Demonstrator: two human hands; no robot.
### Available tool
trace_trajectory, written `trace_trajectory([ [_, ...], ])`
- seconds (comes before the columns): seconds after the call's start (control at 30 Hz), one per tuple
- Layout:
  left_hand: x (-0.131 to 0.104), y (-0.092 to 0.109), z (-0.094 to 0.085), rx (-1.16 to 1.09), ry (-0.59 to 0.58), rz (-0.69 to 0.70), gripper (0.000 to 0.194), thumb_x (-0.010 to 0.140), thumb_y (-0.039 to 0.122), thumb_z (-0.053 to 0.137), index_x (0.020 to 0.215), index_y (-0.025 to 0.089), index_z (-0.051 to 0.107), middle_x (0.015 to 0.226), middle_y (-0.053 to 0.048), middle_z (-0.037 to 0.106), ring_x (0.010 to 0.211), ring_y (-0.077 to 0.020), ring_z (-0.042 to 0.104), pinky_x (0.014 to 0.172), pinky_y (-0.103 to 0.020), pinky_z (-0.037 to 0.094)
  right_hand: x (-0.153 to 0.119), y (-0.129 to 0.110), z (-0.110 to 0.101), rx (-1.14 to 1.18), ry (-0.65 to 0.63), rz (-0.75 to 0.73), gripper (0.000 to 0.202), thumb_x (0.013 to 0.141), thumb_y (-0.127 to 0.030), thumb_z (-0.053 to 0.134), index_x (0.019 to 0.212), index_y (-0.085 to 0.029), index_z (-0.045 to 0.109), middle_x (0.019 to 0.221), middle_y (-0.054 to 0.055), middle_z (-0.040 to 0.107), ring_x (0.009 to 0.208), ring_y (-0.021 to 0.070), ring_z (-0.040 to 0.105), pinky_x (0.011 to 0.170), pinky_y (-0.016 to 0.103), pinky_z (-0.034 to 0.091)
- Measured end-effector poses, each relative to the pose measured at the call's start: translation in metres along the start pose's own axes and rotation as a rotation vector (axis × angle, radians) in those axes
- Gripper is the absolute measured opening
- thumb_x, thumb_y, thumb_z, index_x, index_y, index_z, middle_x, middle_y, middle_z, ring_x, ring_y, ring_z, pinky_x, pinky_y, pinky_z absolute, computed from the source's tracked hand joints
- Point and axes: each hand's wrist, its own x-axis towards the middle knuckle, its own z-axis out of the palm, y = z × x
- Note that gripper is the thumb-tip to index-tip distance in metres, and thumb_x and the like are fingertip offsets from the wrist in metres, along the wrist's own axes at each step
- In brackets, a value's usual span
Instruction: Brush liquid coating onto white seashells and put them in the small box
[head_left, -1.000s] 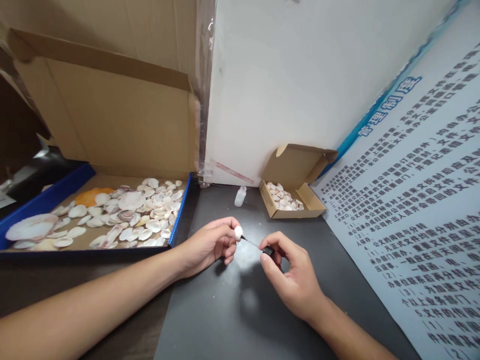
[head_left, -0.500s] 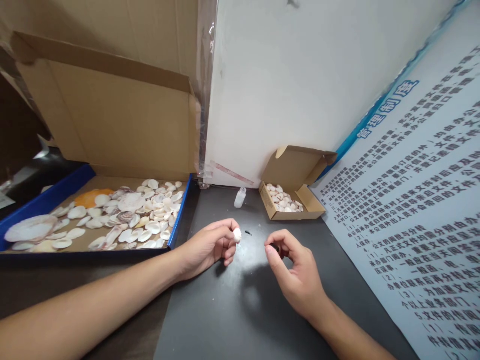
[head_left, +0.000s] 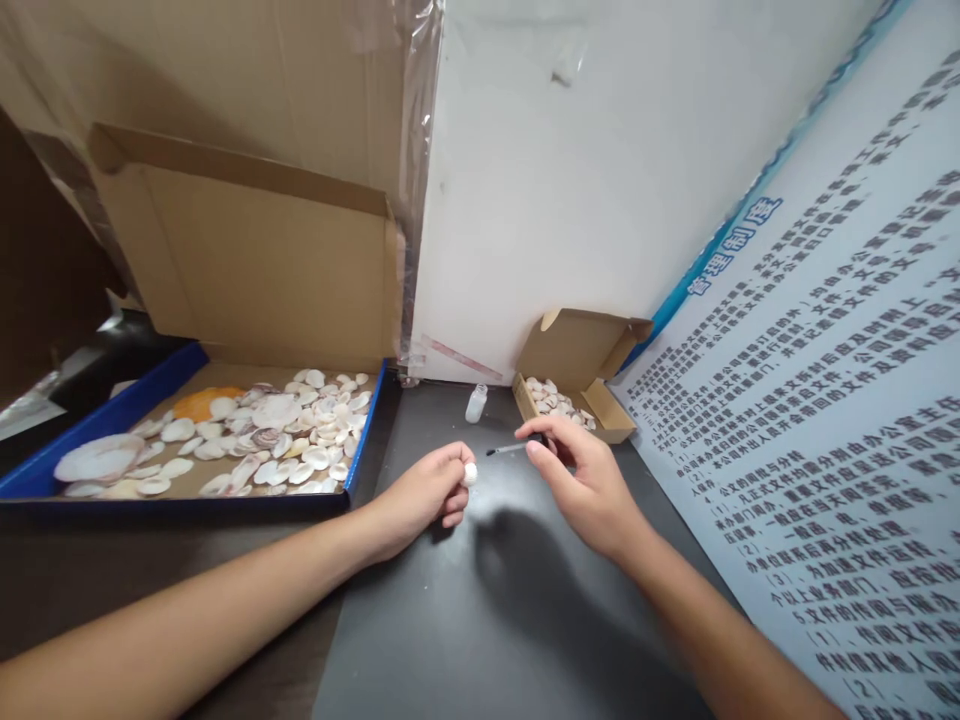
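Observation:
Between the thumb and fingers of my left hand (head_left: pixel 429 497) is a small white shell (head_left: pixel 470 474). My right hand (head_left: pixel 581 478) pinches a thin brush (head_left: pixel 510 449) with a dark tip, which points left toward the shell without touching it. Behind the hands a small whitish bottle (head_left: pixel 476 404) stands uncapped on the dark grey mat (head_left: pixel 420 620). My right hand is in front of part of a small open cardboard box (head_left: pixel 616 422) of white shells (head_left: pixel 553 396).
A large blue-edged box (head_left: pixel 367 425) with its cardboard lid (head_left: pixel 270 255) raised lies at the left, holding several shells and an orange one (head_left: pixel 204 404). A white panel (head_left: pixel 540 200) stands behind the mat, and a printed board (head_left: pixel 825 420) leans along the right.
The brush is now seen stretched out clearly from my right hand, which has moved up a little. My left hand still holds the shell. The camera view has shifted slightly.

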Motion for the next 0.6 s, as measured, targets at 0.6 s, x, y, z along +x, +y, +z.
trace_trajectory([
  [0.6,0.018,0.022,0.010,0.427,0.278,0.055,0.005,0.080,0.026,0.036,0.079,0.023,0.040,0.061,0.009,0.028,0.041,-0.0078,0.019,0.043,-0.019,0.013,0.077,-0.014,-0.035,-0.338,-0.211,-0.059,0.017,0.087,-0.025,0.053,0.088,-0.022,0.070,0.073,0.001,0.067,0.059,0.0137,0.053,0.053,0.026,0.033],
])
